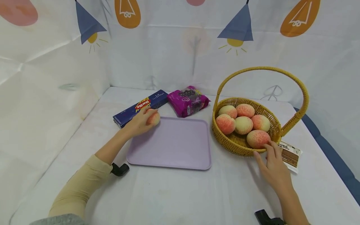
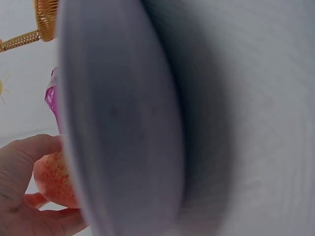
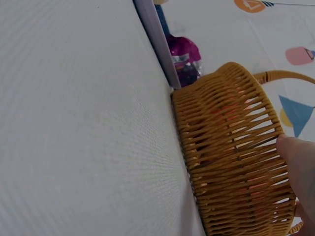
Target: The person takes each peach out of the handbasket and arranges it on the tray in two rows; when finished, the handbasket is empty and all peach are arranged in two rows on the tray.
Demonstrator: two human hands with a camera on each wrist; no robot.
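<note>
In the head view, my left hand grips a peach at the far left corner of a flat lilac tray. The left wrist view shows thumb and fingers around that peach, with the tray's rim hiding part of it. My right hand is at the near right rim of a wicker basket, its fingertips against the nearest peach inside. In the right wrist view, the thumb lies at the basket's rim; the other fingers are mostly hidden. Several more peaches sit in the basket.
Behind the tray lie a blue Barilla spaghetti box and a purple bag. The basket's tall handle arches over it. A brown and white packet lies right of the basket, partly beneath it. A patterned cloth hangs behind the table.
</note>
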